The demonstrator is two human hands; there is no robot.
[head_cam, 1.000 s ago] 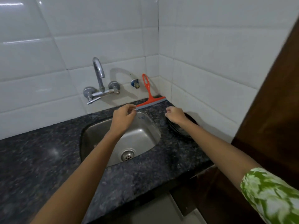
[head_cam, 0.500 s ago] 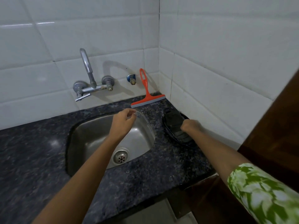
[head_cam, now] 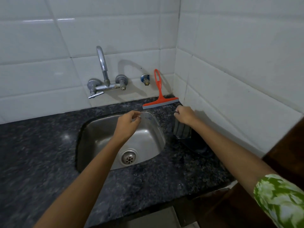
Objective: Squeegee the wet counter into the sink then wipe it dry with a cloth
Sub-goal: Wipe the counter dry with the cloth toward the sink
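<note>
Head view: orange squeegee (head_cam: 159,96) leaned on back wall, blade on counter (head_cam: 49,153) behind sink (head_cam: 148,137); L hand (head_cam: 127,123) hovered, fingers curled, holding nothing; R hand (head_cam: 184,115) gripped dark cloth (head_cam: 181,130)

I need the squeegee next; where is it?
The orange plastic squeegee stands at the back right of the dark granite counter, leaning on the white tiled wall behind the steel sink.

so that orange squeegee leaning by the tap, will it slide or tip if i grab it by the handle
The squeegee stands on its blade edge with its looped handle against the tiled wall, so a nudge would probably topple it. It looks like thin plastic, likely light and stiff. The rubber blade rests on the counter, so it may drag rather than slide.
</note>
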